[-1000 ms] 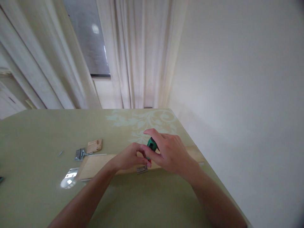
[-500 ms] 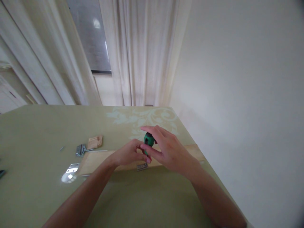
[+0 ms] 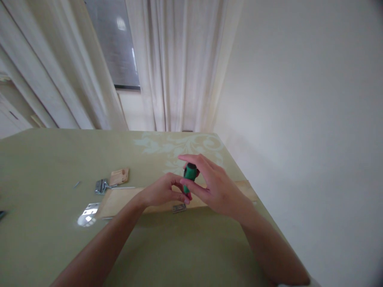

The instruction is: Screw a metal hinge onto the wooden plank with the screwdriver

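A green screwdriver [image 3: 190, 173] with a black end cap stands nearly upright, tilted a little, over the wooden board [image 3: 122, 197]. My right hand [image 3: 220, 189] has its thumb and fingers around the handle, with the index finger stretched past the top. My left hand [image 3: 164, 191] is closed low beside the screwdriver, thumb and fingers pinched near its lower end; what they pinch is hidden. Just below the left fingertips, a small metal hinge [image 3: 179, 208] lies at the board's near edge. The screwdriver's tip is hidden behind the fingers.
Left of the board lie metal hinges [image 3: 101, 186], a shiny metal plate [image 3: 91, 208], a small wood piece [image 3: 119, 176] and a loose screw [image 3: 77, 184]. The green table [image 3: 60, 159] ends on the right near the white wall [image 3: 305, 119]; curtains [image 3: 182, 71] hang behind.
The screwdriver's handle leans slightly further right, and the right hand has shifted a little up with it. The left hand stays nearly in place. The view has tilted slightly.
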Demonstrator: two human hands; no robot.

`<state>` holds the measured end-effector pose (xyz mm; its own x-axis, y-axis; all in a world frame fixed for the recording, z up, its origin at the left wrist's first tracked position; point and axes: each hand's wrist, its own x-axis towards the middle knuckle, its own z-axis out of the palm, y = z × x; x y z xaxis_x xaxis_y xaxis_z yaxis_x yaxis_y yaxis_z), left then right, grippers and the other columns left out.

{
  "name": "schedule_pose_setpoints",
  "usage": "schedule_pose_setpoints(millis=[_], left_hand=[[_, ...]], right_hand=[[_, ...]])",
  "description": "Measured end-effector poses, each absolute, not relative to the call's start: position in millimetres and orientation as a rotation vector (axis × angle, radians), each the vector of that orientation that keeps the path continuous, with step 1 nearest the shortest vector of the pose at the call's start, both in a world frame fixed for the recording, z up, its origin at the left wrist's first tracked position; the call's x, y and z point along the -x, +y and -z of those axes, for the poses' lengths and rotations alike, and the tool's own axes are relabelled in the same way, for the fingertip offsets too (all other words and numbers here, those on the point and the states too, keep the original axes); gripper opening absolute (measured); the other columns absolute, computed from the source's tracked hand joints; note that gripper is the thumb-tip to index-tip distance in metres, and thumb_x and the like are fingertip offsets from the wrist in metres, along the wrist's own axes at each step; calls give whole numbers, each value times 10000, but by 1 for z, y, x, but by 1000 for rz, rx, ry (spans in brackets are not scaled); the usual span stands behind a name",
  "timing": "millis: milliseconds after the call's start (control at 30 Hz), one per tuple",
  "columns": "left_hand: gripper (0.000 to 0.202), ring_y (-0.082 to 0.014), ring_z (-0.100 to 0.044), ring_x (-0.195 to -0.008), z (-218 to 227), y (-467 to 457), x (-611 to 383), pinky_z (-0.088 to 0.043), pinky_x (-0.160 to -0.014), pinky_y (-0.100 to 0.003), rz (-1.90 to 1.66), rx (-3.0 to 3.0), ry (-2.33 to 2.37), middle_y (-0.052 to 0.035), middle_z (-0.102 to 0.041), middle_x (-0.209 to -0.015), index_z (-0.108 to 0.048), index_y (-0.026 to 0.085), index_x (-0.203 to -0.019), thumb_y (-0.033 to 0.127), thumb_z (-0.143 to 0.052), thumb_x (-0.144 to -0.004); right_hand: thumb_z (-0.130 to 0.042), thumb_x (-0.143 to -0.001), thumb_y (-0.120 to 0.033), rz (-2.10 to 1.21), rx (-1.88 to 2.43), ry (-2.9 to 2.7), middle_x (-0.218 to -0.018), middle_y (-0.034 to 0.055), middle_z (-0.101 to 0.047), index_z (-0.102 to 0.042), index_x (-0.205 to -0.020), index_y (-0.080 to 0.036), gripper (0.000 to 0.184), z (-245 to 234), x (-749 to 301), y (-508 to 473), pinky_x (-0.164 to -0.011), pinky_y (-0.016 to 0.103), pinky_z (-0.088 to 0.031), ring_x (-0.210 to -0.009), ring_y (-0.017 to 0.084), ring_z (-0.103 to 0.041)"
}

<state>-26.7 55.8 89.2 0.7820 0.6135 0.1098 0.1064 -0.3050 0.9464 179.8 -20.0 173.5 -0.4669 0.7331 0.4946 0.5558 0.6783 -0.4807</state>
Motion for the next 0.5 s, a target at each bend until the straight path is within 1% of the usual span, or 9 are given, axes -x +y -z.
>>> schedule_pose_setpoints(millis=[67,133,200,267,300,367,433,467,500], left_hand=[[130,-195,-760,-860,-91,56,28,-590,-830,-286,-567,-1848,547,-24,-838,-900,-848,197,-913,310,-843,-850],[121,-192,-757,-842,-92,55,28,-586,-819,-283,-577,-1850,571,-22,-836,-877,-844,193,-890,310,-823,-864],[138,-192,-748,-805,-92,55,28,-583,-781,-279,-573,-1843,605,-19,-825,-832,-833,188,-828,326,-848,-836],[170,-198,-743,-791,-93,55,27,-581,-763,-282,-566,-1844,628,-18,-812,-807,-819,185,-803,347,-869,-813],[180,-205,-744,-806,-95,54,27,-584,-777,-292,-564,-1868,634,-18,-810,-818,-815,185,-815,357,-869,-814],[220,-236,-752,-930,-98,50,28,-589,-879,-337,-546,-1991,642,-28,-820,-949,-812,201,-943,362,-879,-809],[424,-293,-717,-1139,-101,46,30,-555,-1032,-426,-466,-2214,629,-69,-790,-1199,-774,226,-1153,343,-912,-769],[542,-328,-677,-1236,-101,43,31,-521,-1095,-479,-404,-2340,614,-98,-746,-1315,-742,236,-1238,327,-933,-739],[618,-359,-636,-1305,-101,41,31,-490,-1134,-524,-343,-2456,601,-124,-702,-1390,-717,241,-1286,309,-945,-716]], right_hand=[[-610,-1060,-195,-356,965,-2194,-1323,74,-652,-464,-1511,-291,484,-175,-181,-22,-1050,398,-534,-1187,207,-647],[-616,-1043,-185,-355,960,-2164,-1362,79,-629,-453,-1528,-298,524,-175,-181,-22,-1062,417,-540,-1208,214,-637],[-687,-1021,-259,-349,981,-2112,-1339,76,-643,-470,-1518,-300,544,-174,-182,-21,-1011,414,-571,-1144,216,-658],[-754,-995,-343,-370,1008,-2074,-1245,56,-689,-511,-1478,-295,543,-172,-182,-19,-929,381,-594,-1031,200,-681],[-766,-990,-364,-375,1014,-2067,-1191,43,-708,-532,-1454,-294,524,-171,-182,-18,-894,365,-596,-980,190,-684],[-745,-1005,-339,-364,1015,-2074,-1114,22,-724,-554,-1423,-293,462,-171,-183,-18,-862,342,-587,-920,173,-679],[-719,-1010,-271,-329,1007,-2092,-1113,15,-721,-553,-1418,-289,441,-171,-184,-19,-869,329,-575,-915,162,-673],[-709,-1003,-233,-316,1001,-2106,-1118,12,-717,-548,-1423,-284,453,-172,-184,-19,-882,324,-569,-930,159,-672],[-698,-993,-197,-315,994,-2122,-1129,12,-713,-542,-1429,-277,469,-173,-184,-20,-901,320,-563,-955,158,-674]])
